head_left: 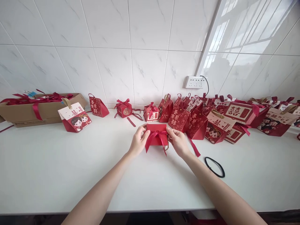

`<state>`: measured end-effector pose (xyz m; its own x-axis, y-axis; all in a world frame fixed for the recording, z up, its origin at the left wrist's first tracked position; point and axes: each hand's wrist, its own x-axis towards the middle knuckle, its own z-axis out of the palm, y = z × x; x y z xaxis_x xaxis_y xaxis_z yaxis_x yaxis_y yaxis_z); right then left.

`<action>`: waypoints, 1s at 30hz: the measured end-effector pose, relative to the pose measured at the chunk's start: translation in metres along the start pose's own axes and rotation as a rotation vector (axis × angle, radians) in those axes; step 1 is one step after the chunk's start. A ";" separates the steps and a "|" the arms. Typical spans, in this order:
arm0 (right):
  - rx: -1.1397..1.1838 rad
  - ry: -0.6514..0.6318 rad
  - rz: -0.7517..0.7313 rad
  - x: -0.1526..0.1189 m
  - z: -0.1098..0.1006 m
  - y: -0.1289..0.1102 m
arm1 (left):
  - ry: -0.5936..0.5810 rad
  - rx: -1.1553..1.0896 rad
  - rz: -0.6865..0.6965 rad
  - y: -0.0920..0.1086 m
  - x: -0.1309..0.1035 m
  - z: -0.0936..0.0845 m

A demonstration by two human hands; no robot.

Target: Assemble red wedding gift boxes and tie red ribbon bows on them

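Between my two hands is a small red gift box (157, 127) with a dark red ribbon bow (157, 135) across its front and two tails hanging down. My left hand (138, 140) pinches the box's left edge between thumb and fingers. On the opposite edge, my right hand (178, 140) grips it the same way. Just behind stands a smaller red box (151, 112) with a bow and a cream label. A patterned red box (179, 119) is close beyond my right fingers.
At the left, a cardboard box (49, 117) holds red ribbons, with a handled gift box (74, 118) before it. Two more red boxes (98, 106) stand by the wall. Many handled boxes (220, 126) crowd the right. A black loop (214, 167) lies near my right forearm.
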<state>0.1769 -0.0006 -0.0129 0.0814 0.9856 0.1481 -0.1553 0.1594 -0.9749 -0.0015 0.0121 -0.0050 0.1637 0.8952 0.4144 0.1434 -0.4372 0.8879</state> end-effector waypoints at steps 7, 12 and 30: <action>0.088 -0.084 0.078 -0.002 0.003 -0.003 | -0.024 -0.180 -0.031 -0.002 0.000 0.004; 0.150 -0.065 0.125 -0.002 0.004 -0.009 | -0.145 -0.112 -0.049 -0.001 -0.001 0.002; -0.147 0.154 -0.101 -0.018 0.014 -0.020 | -0.270 -0.171 -0.119 0.001 -0.004 0.001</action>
<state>0.1642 -0.0204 0.0064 0.2400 0.9432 0.2299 0.0053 0.2355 -0.9719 -0.0010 0.0084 -0.0063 0.4118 0.8740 0.2578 0.0152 -0.2895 0.9571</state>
